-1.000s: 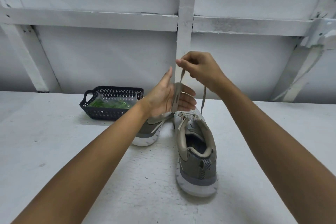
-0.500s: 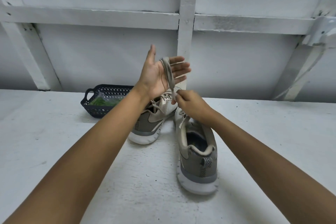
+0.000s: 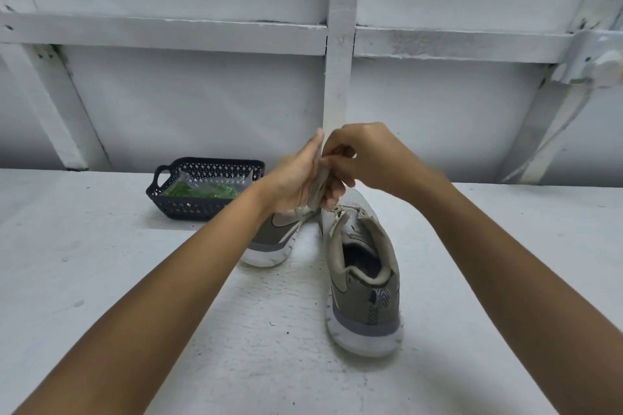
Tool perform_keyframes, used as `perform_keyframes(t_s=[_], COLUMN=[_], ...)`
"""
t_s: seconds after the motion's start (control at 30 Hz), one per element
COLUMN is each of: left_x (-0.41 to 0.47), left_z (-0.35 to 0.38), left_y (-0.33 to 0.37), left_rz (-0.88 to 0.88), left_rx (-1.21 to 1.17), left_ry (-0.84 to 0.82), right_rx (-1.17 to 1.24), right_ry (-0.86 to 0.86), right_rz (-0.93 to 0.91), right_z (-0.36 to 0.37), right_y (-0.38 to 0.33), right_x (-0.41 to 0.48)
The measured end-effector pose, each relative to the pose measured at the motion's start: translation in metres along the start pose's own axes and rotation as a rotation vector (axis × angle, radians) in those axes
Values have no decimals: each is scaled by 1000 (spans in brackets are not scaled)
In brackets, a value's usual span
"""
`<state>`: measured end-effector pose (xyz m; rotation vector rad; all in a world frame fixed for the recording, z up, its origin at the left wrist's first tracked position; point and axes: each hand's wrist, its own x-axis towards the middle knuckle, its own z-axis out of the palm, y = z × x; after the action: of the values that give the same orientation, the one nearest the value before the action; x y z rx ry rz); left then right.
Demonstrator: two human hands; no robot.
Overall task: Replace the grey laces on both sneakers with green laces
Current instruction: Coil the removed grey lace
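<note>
A white-painted wall (image 3: 202,104) of flat panels crossed by rough timber battens stands behind the fingers, and below them spreads the white desk (image 3: 101,280), its surface grainy and speckled. The near sneaker (image 3: 364,283), grey-beige mesh with a thick white sole and a padded collar, sits on the desk beneath the fingers and toward the viewer, heel nearest the camera. The far sneaker (image 3: 274,239), of the same look, lies just below and left of the fingers, partly hidden by the left forearm. Well to the left of the fingers rests a dark rectangular plastic basket (image 3: 175,207) with a perforated lattice wall and a loop handle. Inside it is a clear crinkled bag (image 3: 215,178) holding the green laces (image 3: 199,191). The left hand (image 3: 296,178) stands edge-on above the sneakers' toes, its fingers (image 3: 332,194) loosely extended, with the flat grey lace (image 3: 317,190) wound round them in a bundle. The right hand (image 3: 371,158) meets it from the right, its fingers (image 3: 337,162) curled and pinching the lace at the top of the bundle.
</note>
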<state>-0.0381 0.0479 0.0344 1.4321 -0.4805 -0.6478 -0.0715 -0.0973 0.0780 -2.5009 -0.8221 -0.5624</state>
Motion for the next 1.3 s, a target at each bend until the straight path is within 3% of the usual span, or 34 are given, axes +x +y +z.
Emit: perform_keyframes(t_s=[0.13, 0.3, 0.4, 0.53, 0.67, 0.87, 0.97, 1.3], left_x=[-3, -6, -9, -12, -13, -7, -8, -25], left_z=[1, -2, -3, -2, 3, 10, 12, 15], left_y=[-3, -6, -6, -5, -4, -8, -10, -12], left_rz=[-44, -60, -92, -96, -96, -45, 0, -65], left_rx=[-53, -99, -98, -98, -103, -142, -155, -175], left_ry=[-7, -72, -110, -126, -36, 349, 456, 393], right_rx=[315, 904, 1042, 1070, 1068, 1147, 1107, 896], right_ry=[-12, -147, -175, -148, -88, 50, 85, 81], right_rz=[86, 169, 209, 231, 272, 387, 431, 397], right_z=[2, 18, 26, 32, 38, 46, 48, 51], right_y=[10, 22, 25, 25, 27, 29, 29, 6], right_x=[0, -10, -15, -19, -22, -28, -29, -38])
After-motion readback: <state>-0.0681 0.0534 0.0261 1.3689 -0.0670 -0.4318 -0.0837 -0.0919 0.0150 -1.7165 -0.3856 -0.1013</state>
